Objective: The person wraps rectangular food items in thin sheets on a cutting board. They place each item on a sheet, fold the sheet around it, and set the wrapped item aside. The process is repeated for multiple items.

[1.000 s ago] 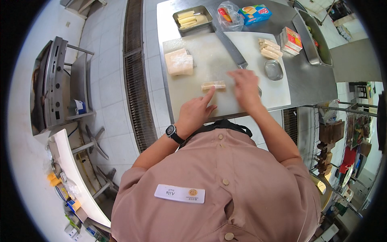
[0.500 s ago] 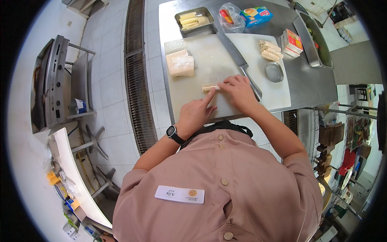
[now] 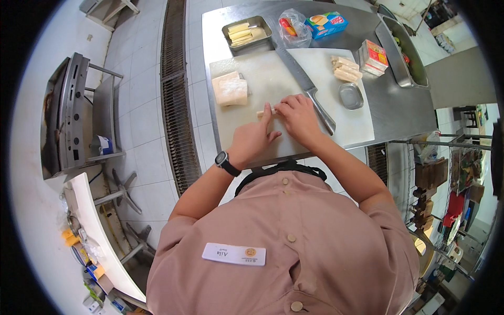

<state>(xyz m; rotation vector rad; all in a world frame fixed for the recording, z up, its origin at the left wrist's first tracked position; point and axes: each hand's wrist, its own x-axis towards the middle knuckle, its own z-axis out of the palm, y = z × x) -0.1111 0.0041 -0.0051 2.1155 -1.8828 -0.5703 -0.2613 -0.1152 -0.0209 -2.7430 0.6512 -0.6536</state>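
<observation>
On the cutting board's near part, small roll: a thin pale roll (image 3: 260, 113) lies crosswise on the white cutting board (image 3: 262, 79), mostly covered by fingers, its left end showing.
Left hand: the left hand (image 3: 251, 137) lays its straight index finger over the roll; the thumb stands well away from that finger, so it is not clamped on anything.
Right hand: the right hand (image 3: 299, 118) has its fingertips bunched at the roll's right end, just beside the left index finger; whether they pinch it, I cannot tell.
Knife: a long knife (image 3: 297, 72) lies slantwise on the board, handle toward the person, near the right hand.
Sheets: pale square sheets (image 3: 231, 89), whitish on top, lie overlapping at the board's left.
Finished-looking rolls: several pale rolls (image 3: 346, 69) are heaped at the far right, just beside a small metal dish (image 3: 350, 96).
Far side of the table: on the steel table (image 3: 401, 107) stand a metal tray (image 3: 253, 48) with pale yellow sticks (image 3: 240, 34), a clear plastic bag (image 3: 294, 32) with something red in it, and a blue box (image 3: 328, 25).
Right side: a red-and-white pack (image 3: 374, 56) stands near a deep metal pan (image 3: 416, 75).
Left wrist: a dark watch (image 3: 222, 158).
</observation>
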